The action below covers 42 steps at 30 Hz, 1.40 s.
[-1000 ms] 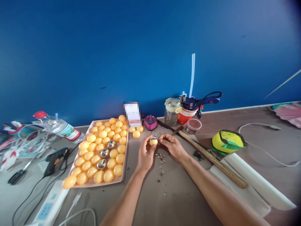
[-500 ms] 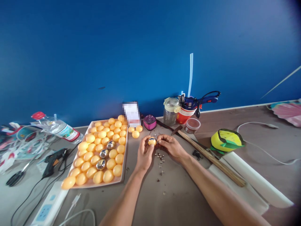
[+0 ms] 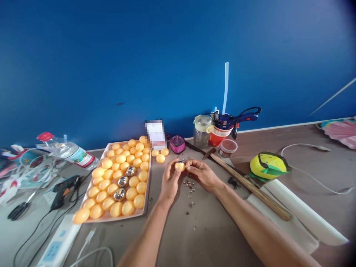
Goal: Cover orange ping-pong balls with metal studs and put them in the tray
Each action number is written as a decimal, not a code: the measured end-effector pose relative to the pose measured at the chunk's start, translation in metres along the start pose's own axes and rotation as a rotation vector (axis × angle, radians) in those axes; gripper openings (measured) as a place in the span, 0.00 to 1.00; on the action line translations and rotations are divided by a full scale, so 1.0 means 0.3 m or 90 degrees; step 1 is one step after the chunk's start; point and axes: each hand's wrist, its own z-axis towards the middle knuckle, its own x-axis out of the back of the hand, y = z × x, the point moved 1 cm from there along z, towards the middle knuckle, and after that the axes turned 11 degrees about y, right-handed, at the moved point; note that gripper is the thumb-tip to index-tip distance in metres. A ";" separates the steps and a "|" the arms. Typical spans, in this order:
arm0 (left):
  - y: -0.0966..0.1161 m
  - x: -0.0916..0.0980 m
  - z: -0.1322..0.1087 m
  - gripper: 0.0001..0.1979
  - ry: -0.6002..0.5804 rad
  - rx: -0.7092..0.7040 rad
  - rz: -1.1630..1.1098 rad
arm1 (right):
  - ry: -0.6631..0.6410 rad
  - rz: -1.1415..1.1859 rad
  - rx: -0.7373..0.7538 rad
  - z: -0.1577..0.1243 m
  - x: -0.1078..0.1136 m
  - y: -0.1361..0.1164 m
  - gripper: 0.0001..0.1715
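An orange ping-pong ball (image 3: pixel 179 166), silver and shiny over its upper part, is gripped between the fingers and thumb of my left hand (image 3: pixel 170 181). At the ball's right side, my right hand (image 3: pixel 202 173) is closed in a pinch; whatever sits between its fingertips is too small to make out. Small shiny metallic bits (image 3: pixel 190 186) lie scattered on the table just below the hands. To the left, a shallow box (image 3: pixel 145 202) holds rows of orange ping-pong balls (image 3: pixel 107 203), with several silver-covered balls (image 3: pixel 119 194) among them.
Loose orange balls (image 3: pixel 160 158) and a purple container (image 3: pixel 177 144) stand behind my hands. A hammer (image 3: pixel 250 187), jar (image 3: pixel 201 133), red cup (image 3: pixel 218 138) and yellow pouch (image 3: pixel 268 165) are rightward. Leftward are a bottle (image 3: pixel 75 152), glue gun (image 3: pixel 61 193) and power strip (image 3: pixel 57 244).
The ball has turned slightly in my left hand, so more of its orange side shows and less silver. Both hands stay in nearly the same place.
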 end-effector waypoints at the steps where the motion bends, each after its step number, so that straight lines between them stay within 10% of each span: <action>1: 0.001 -0.001 -0.001 0.19 0.000 0.009 -0.014 | 0.003 0.002 -0.002 -0.001 -0.001 -0.002 0.14; 31: -0.003 -0.008 -0.006 0.19 0.034 0.002 -0.039 | 0.110 -0.137 0.128 0.003 -0.026 0.022 0.15; 38: -0.005 0.017 0.019 0.19 0.247 -0.049 -0.083 | 0.113 -0.568 0.406 -0.002 0.014 -0.041 0.06; 42: -0.008 0.018 0.021 0.19 0.247 -0.064 -0.061 | 0.053 -0.712 0.437 0.002 0.021 -0.034 0.08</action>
